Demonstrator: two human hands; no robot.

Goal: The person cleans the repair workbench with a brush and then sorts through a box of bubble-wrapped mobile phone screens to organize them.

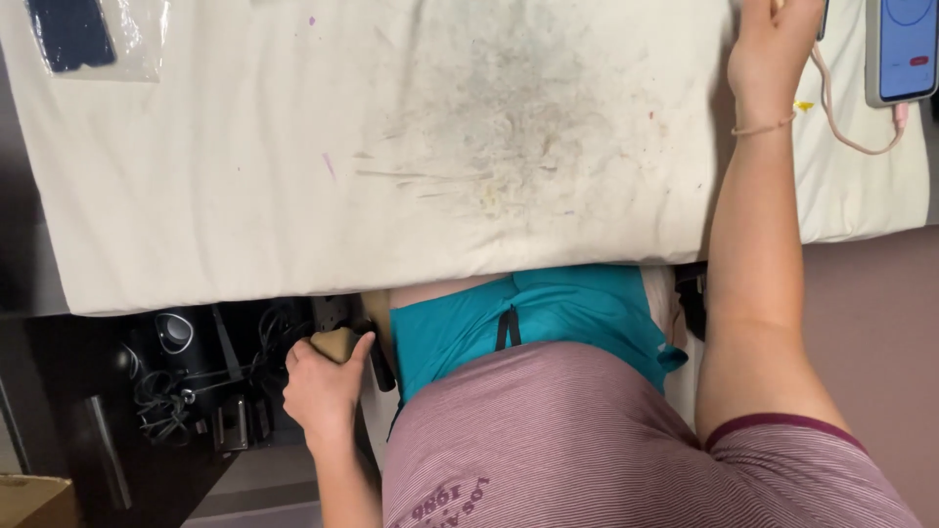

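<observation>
My left hand [323,381] is down below the front edge of the padded white board [293,196], closed around a tan handle-like object [337,342] beside a black bar. My right hand [773,44] reaches up across the board to its far right; its fingers run out of the frame's top edge near a dark device, so what they grip is hidden. A thin band circles that wrist. The board's cloth cover is stained with grey smudges in the middle.
A phone [905,49] with a lit blue screen lies at the top right, with a pink cable [851,137] looping from it. A clear bag with a dark item [78,34] sits at the top left. Tangled black cables and gear [186,381] lie under the board.
</observation>
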